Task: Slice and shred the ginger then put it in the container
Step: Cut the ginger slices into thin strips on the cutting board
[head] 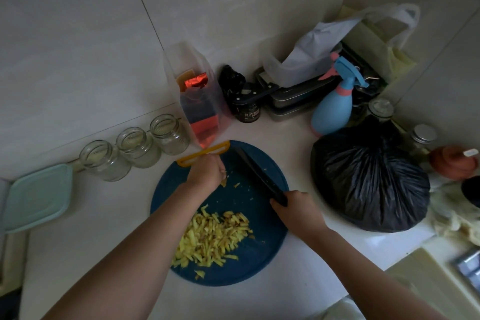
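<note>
Centre frame: right hand [296,212] grips the knife [257,176], left hand [207,173] pinches a ginger piece [223,182]; shredded ginger [213,236] piled lower on the blue board [259,262].

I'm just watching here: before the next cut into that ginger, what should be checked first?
1. Knife grip: the right hand wraps the handle of the knife. Ok.
2. Ginger held: the left hand pinches a small ginger piece at the far side of the cutting board. Ok.
3. Fingertips tucked away from the blade: hidden under the hand. Cannot tell.
4. Cutting spot free: the shredded ginger pile lies nearer the person, apart from the blade. Ok.
5. Container ready: the teal-lidded container at the left looks closed. Not ok.
</note>
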